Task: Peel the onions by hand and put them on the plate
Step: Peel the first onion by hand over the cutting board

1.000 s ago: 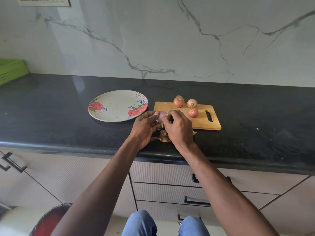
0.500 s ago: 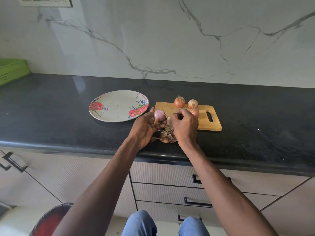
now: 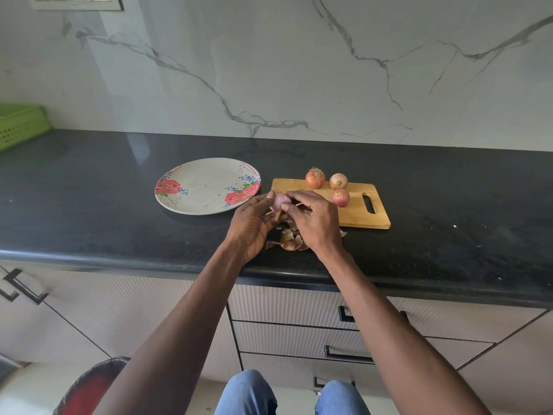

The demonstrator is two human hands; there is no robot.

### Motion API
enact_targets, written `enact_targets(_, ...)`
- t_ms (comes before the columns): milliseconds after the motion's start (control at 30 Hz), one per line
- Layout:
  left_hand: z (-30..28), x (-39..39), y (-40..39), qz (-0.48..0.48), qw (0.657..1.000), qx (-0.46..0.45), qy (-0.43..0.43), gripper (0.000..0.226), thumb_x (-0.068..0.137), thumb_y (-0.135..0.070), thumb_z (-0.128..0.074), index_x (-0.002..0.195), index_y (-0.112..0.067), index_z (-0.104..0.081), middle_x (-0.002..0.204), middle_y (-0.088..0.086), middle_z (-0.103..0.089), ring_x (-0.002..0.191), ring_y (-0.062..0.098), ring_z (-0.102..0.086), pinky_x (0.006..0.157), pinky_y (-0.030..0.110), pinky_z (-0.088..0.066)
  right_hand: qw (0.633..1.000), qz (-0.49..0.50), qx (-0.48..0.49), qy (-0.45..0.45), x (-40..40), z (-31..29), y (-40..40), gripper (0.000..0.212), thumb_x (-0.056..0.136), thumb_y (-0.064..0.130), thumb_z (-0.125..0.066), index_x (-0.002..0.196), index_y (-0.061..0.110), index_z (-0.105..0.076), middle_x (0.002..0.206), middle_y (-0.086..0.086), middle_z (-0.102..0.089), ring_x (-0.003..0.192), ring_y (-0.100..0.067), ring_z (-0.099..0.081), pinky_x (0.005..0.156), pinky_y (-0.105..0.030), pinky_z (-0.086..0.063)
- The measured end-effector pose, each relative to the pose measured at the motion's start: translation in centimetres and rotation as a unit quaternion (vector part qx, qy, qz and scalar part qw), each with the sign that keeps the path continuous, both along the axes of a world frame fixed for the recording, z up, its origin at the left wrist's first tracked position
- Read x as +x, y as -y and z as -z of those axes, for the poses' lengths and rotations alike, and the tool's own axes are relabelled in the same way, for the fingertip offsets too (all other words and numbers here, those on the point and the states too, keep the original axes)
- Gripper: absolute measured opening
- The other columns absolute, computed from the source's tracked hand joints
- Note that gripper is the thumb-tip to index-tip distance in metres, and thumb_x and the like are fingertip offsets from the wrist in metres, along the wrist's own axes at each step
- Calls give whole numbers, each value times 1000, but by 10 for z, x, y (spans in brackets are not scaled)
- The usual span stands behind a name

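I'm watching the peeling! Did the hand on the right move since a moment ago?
Yes. The right hand has shifted left, back onto the onion, off the cutting board onion it had been covering.

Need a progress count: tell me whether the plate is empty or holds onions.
Empty: the plate shows only its rose pattern; three unpeeled onions sit on the cutting board.

Both hands (image 3: 287, 223) hold a half-peeled onion (image 3: 279, 201) above the counter (image 3: 89, 205).
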State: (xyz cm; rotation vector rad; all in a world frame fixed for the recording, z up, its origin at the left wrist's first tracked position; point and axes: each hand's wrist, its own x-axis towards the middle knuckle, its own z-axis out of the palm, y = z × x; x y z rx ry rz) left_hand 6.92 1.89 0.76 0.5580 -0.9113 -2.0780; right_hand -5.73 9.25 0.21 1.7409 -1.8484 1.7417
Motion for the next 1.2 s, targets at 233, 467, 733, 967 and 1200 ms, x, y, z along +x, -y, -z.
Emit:
enact_targets(233,1,0,1,-7,1000,-4,14,17,99,-13,-61,106,2,-67,106,20,-69,88,23,-70,67,25,-59,1000,5,-11,-7,-2,1,1,17,89,6,-69,105,3,-75,103,-8,-74,97,-14,-68,87,-28,-56)
enact_targets(467,0,0,-1,10,999,-21,41,21,101,-14,-59,109,4,-66,108,23,-68,84,23,-69,72,27,-60,995,60,-19,-78,3,4,3,11,94,1,-58,95,0,-69,95,-11,-69,87,-20,-63,77,-24,-52)
enact_targets(733,-2,0,-6,5,999,-25,40,23,99,-15,-61,114,2,-64,111,20,-69,90,22,-70,73,27,-61,993,85,-14,-83,4,6,6,4,95,3,-57,93,2,-60,92,-10,-66,83,-22,-62,70,-33,-55)
enact_targets(967,-4,1,-11,3,998,-52,36,37,86,-12,-70,117,6,-61,99,16,-72,85,20,-72,72,26,-60,996,89,29,3,2,3,6,9,98,5,-54,92,4,-60,87,-7,-66,79,-19,-63,66,-28,-52)
enact_targets(1200,-2,-2,-5,8,996,-63,56,17,100,-15,-58,106,-1,-67,99,15,-73,86,23,-71,77,31,-61,986,64,97,116,-2,-2,4,16,100,10,-51,92,5,-65,88,-2,-65,83,-15,-60,71,-22,-44)
